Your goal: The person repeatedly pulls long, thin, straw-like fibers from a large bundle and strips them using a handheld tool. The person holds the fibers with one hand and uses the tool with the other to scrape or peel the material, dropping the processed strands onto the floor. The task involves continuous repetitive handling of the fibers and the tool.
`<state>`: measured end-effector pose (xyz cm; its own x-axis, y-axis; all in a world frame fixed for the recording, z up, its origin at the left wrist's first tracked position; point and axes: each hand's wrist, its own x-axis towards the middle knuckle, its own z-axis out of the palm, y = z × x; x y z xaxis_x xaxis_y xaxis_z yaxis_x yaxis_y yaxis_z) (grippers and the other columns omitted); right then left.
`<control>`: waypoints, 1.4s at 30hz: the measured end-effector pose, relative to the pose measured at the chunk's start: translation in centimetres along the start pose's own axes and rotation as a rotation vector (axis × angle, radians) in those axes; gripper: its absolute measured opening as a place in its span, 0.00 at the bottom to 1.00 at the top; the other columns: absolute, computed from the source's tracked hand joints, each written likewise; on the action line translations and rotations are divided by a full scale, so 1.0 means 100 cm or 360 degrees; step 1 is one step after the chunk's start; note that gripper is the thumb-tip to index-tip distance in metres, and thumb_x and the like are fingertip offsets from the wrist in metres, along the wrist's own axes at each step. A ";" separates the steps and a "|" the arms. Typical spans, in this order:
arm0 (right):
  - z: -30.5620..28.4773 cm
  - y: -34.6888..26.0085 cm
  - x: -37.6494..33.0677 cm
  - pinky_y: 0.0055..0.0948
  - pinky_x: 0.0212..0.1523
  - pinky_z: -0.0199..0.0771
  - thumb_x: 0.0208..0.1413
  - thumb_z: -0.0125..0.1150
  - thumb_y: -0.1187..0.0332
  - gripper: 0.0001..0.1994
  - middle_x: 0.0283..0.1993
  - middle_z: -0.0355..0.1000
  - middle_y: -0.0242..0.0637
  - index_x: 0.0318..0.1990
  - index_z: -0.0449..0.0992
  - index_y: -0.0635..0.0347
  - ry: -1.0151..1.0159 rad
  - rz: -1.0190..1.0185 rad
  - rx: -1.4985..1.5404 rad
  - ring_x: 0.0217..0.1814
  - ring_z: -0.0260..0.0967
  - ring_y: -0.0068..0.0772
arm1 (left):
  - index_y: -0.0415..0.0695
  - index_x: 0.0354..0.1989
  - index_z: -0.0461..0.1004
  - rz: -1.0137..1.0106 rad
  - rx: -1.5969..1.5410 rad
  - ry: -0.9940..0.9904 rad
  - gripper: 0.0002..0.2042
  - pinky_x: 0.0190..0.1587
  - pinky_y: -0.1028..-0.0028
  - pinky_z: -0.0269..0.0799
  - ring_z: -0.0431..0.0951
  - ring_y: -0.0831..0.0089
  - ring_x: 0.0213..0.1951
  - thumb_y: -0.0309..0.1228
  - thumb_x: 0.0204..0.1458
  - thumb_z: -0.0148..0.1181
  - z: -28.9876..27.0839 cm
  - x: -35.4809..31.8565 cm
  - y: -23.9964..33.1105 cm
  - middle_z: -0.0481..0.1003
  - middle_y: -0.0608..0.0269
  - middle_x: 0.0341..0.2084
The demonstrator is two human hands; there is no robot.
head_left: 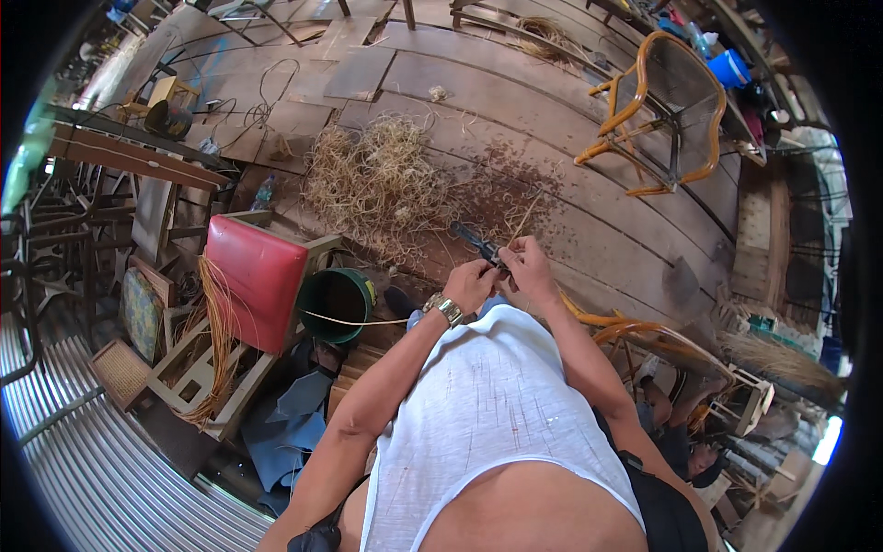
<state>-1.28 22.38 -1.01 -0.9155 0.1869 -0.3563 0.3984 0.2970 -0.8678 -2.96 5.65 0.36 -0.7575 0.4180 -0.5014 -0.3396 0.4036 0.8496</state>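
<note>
In front of my lap, both hands work close together around a slim dark tool [475,240] with a pale grip or jaw; its exact kind I cannot make out. My left hand [470,285], with a metal watch on its wrist, is closed at the tool's near end. My right hand [530,267] is closed beside it, thumb and fingers pinched near a pale cane strip [525,217] that points away toward the floor. Another length of pale cane [354,321] runs from a green bucket [368,293] toward my left forearm. What lies between the fingertips is mostly hidden.
A tangled heap of cane shavings [372,175] covers the wooden floor ahead. To the left stands a red-padded chair [253,276] draped with brown strands [217,340]. A rattan-framed chair [667,115] is at the far right. Another person [685,432] is low at the right.
</note>
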 end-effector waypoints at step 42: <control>-0.028 -0.043 0.030 0.19 0.20 0.62 0.62 0.56 0.59 0.10 0.26 0.66 0.28 0.37 0.67 0.55 -0.1434 0.0247 0.0105 0.25 0.66 0.16 | 0.44 0.36 0.80 0.0369 0.1686 -0.0776 0.18 0.42 0.61 0.73 0.79 0.56 0.38 0.47 0.47 0.63 -0.101 0.099 0.091 0.80 0.53 0.33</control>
<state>-5.57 24.28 2.58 -0.5608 -0.5890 -0.5819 0.5416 0.2705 -0.7959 -19.10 5.25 4.77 -0.3703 0.7428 -0.5578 0.5814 0.6537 0.4844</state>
